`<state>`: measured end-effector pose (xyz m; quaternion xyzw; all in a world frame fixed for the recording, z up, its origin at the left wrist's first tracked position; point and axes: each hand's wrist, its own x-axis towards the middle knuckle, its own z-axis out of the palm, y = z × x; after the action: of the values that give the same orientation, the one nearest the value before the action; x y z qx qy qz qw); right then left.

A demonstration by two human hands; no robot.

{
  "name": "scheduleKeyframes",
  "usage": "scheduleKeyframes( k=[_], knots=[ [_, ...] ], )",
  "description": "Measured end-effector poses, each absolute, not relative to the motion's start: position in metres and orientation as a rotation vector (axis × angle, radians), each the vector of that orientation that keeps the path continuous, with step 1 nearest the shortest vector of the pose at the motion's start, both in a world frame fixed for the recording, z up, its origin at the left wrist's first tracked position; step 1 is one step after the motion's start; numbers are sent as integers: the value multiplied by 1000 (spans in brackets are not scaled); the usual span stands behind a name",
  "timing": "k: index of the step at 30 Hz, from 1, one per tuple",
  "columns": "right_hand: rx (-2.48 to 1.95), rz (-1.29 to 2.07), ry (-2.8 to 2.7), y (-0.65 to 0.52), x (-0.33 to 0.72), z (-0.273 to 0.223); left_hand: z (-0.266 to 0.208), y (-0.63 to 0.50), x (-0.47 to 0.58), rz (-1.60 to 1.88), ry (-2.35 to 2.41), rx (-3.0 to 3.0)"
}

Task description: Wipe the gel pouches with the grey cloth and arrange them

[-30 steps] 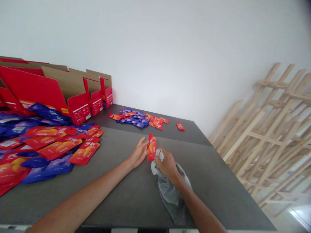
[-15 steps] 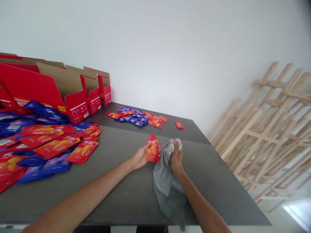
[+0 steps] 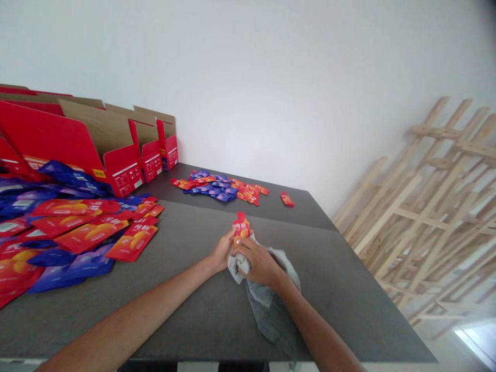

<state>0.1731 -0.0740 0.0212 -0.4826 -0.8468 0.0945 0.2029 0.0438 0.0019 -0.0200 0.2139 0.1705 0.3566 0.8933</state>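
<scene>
My left hand grips a red-orange spouted pouch by its left side, upright above the middle of the table, its printed front facing me. Bunched in my right hand is a grey cloth, which hangs down towards the table's front edge. The right fingers and a fold of the cloth lie over the lower front of the pouch and hide that part of it. Both hands are close together at the pouch.
On the left lies a heap of red and blue pouches, before open red cartons. Further back on the dark table are a smaller pouch pile and one lone red pouch. Wooden racks lean at the right.
My right hand has moved left with the cloth, from beside the pouch onto its lower front. The left hand still holds the pouch in nearly the same place.
</scene>
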Motion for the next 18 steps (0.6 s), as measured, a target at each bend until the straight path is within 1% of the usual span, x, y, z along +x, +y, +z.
scheduleKeyframes(
  k=[2, 6, 10, 12, 18],
  knots=[
    [-1326, 207, -2304, -72, 177, 19, -22, -1, 46, 727, 341, 492],
    [-1413, 25, -1944, -67, 183, 15, -21, -12, 52, 796, 305, 606],
    [-1483, -35, -1766, -66, 185, 18, -19, -17, 53, 756, 267, 647],
    [-1469, -24, -1851, -66, 185, 19, -18, -15, 51, 741, 268, 625],
    [-1317, 76, -2363, -71, 176, 16, -16, -1, 44, 734, 310, 529]
  ],
)
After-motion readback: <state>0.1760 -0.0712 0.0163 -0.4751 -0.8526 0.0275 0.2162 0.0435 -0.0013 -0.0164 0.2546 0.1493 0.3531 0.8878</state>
